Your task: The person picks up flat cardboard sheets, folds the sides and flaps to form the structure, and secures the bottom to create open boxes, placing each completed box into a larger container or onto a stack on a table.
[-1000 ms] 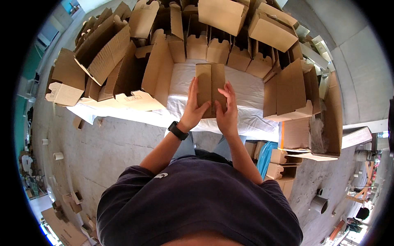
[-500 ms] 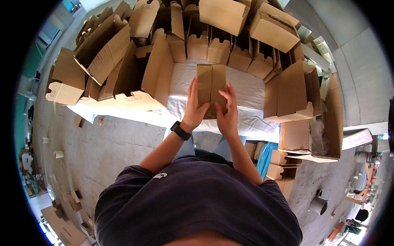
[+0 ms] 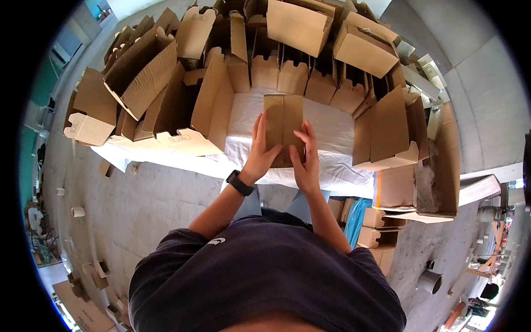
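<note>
A small brown cardboard box (image 3: 284, 119) lies on the white sheet in front of me, its long flaps folded in and meeting at a seam down the middle. My left hand (image 3: 259, 156) holds its left side, fingers along the edge and thumb on top close to the seam. From the other side my right hand (image 3: 307, 164) grips the box, its thumb on the near part of the top and its fingers bent at the right edge. A black watch (image 3: 239, 183) is on my left wrist.
Open cardboard boxes surround the white sheet (image 3: 329, 127): a stack at the left (image 3: 213, 108), a row at the back (image 3: 293, 76), and more at the right (image 3: 387, 124). Below the right edge are a blue plastic bag (image 3: 358, 217) and folded cartons (image 3: 381, 238).
The whole view has shifted slightly, so most things sit a little lower in the picture. Both hands keep nearly the same hold on the box.
</note>
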A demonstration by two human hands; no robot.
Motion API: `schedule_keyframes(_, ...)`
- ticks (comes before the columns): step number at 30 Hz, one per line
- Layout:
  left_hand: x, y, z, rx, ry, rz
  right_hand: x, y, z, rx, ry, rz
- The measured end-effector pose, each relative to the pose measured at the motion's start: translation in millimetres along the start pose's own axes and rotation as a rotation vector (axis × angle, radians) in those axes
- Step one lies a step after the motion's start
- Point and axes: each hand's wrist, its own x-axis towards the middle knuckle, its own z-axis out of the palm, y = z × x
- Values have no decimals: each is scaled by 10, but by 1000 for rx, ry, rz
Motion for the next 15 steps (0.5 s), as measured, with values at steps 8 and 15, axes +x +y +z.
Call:
schedule_keyframes(8,4,-80,-24,-99,-11,-20,3,-33,14,100,1,46)
schedule_keyframes(15,10,-46,-46,-55,-10,0,-10,-32,9,148,-12,61)
